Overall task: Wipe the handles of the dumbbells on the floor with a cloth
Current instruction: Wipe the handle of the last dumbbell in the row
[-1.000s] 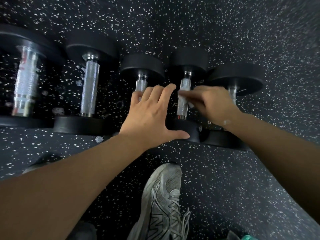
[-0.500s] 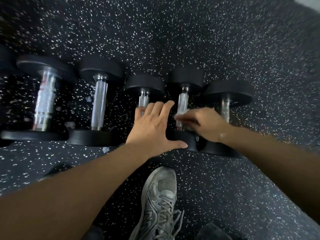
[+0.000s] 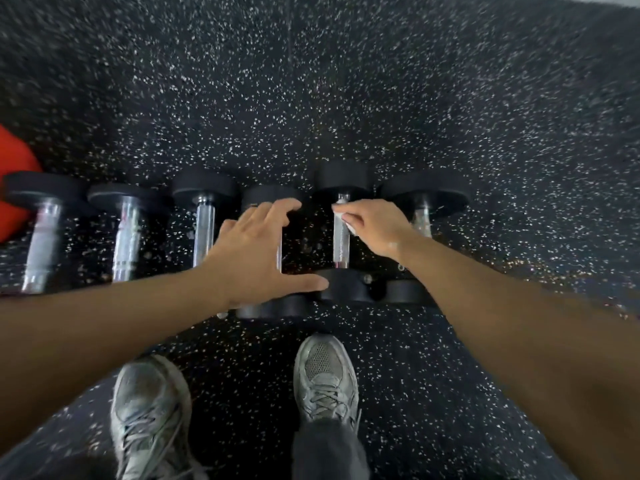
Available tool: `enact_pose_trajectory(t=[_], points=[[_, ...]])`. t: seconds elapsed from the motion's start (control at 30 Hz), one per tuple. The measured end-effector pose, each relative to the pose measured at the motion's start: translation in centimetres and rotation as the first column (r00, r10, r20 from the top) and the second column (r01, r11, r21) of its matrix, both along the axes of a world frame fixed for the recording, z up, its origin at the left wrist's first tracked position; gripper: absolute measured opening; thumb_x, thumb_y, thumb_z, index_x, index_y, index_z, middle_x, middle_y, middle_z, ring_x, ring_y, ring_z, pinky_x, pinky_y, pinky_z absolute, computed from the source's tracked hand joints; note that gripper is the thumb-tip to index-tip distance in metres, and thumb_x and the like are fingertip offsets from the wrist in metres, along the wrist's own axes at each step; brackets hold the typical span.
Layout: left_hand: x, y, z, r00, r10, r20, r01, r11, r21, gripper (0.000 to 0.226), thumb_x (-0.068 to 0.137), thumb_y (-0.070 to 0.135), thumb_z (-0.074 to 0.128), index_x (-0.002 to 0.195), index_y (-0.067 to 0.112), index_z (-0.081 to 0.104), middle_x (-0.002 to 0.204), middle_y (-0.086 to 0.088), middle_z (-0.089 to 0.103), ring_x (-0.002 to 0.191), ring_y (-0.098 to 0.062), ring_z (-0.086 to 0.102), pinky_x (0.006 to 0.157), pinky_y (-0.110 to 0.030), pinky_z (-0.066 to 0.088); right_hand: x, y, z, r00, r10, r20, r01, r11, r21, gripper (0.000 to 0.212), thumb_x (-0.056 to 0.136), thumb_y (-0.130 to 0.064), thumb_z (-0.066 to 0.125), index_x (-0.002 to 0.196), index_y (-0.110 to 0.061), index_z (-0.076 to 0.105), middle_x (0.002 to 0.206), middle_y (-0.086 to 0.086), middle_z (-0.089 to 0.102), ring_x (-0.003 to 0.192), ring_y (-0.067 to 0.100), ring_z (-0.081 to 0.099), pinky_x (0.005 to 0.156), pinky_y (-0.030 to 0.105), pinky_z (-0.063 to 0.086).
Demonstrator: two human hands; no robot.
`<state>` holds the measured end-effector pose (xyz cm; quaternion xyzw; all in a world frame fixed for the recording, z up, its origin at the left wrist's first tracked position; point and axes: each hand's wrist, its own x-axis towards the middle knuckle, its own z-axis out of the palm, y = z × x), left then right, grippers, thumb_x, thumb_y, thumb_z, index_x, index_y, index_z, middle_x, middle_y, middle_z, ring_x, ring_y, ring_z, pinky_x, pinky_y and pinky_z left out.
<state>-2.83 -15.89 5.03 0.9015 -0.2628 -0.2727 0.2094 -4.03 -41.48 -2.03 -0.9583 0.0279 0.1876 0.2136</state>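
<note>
1. Floor (image 3: pixel 346 81), black rubber flecked with white, fills the view.
2. Dumbbells lie on it in a row of six, handles pointing away from the person, black heads at both ends; the leftmost ones are blurred.
3. A red thing (image 3: pixel 15 188) shows at the left edge, behind the row; what it is cannot be told.
4. Two grey shoes (image 3: pixel 323 379) stand just short of the row.
5. The left hand (image 3: pixel 256 251) is spread flat over the fourth dumbbell (image 3: pixel 272 199), thumb stretched out to the near head of the fifth dumbbell (image 3: pixel 341 240).
6. The right hand (image 3: pixel 375 226) reaches in from the right, fingers pressed together, pinching a cloth (image 3: pixel 348 223) against the far end of the fifth dumbbell's handle.
7. The cloth, small and white, shows only as a scrap under the fingertips.
</note>
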Motion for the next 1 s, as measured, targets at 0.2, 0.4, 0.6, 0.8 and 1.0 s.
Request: enact_pose_trajectory(t=[0.2, 0.4, 0.6, 0.8, 1.0], points=[[-4.7, -3.0, -3.8, 0.98, 0.187, -0.063, -0.187, 0.982, -0.007, 0.121, 0.063, 0.088, 0.066, 0.159, 0.037, 0.014, 0.155, 0.009, 0.039, 0.147, -0.016, 0.032, 0.124, -0.048, 0.023, -2.9, -0.7, -1.1, 0.937, 0.318, -0.142, -0.301, 0.945, 0.127, 0.03, 0.105, -0.028, 0.054, 0.13, -0.035, 0.068, 0.111, -0.017, 0.075, 0.093, -0.004, 0.066, 0.084, 0.021, 0.052], [-5.6, -4.2, -6.5, 0.934, 0.355, -0.025, -0.356, 0.931, -0.074, 0.12, 0.063, 0.087, 0.066, 0.159, 0.039, 0.011, 0.154, 0.014, 0.037, 0.147, -0.013, 0.029, 0.126, -0.046, 0.019, -0.3, -2.5, -2.3, 0.897, 0.429, 0.107, -0.419, 0.902, -0.101, 0.028, 0.105, -0.042, 0.048, 0.121, -0.039, 0.071, 0.106, -0.009, 0.076, 0.099, 0.019, 0.072, 0.072, 0.028, 0.045], [-5.1, -5.2, -8.3, 0.932, 0.362, 0.024, -0.357, 0.927, -0.115, 0.118, 0.063, 0.085, 0.065, 0.158, 0.037, 0.015, 0.149, 0.015, 0.04, 0.144, -0.01, 0.031, 0.124, -0.04, 0.018, 1.1, -2.9, -4.3, 0.938, 0.204, 0.281, -0.217, 0.976, 0.017, 0.03, 0.105, -0.036, 0.05, 0.126, -0.037, 0.07, 0.108, -0.008, 0.075, 0.1, 0.02, 0.071, 0.08, 0.032, 0.054], [-5.2, -5.5, -8.7, 0.934, 0.351, 0.063, -0.347, 0.936, -0.065, 0.12, 0.063, 0.09, 0.06, 0.159, 0.035, 0.015, 0.149, 0.016, 0.041, 0.143, -0.009, 0.033, 0.123, -0.039, 0.019, -0.8, -3.1, -2.2, 0.898, 0.428, -0.103, -0.404, 0.894, 0.194, 0.031, 0.101, -0.043, 0.056, 0.131, -0.042, 0.065, 0.124, -0.016, 0.072, 0.113, 0.004, 0.067, 0.1, 0.025, 0.05], [-4.9, -5.9, -8.4, 0.939, 0.343, 0.038, -0.342, 0.939, -0.022, 0.124, 0.06, 0.094, 0.058, 0.16, 0.036, 0.012, 0.151, 0.019, 0.039, 0.146, -0.007, 0.031, 0.125, -0.039, 0.016, 0.5, -3.5, -2.2, 0.912, 0.403, 0.079, -0.402, 0.915, -0.031, 0.034, 0.103, -0.034, 0.054, 0.133, -0.047, 0.061, 0.124, -0.013, 0.072, 0.114, 0.013, 0.068, 0.095, 0.034, 0.052]])
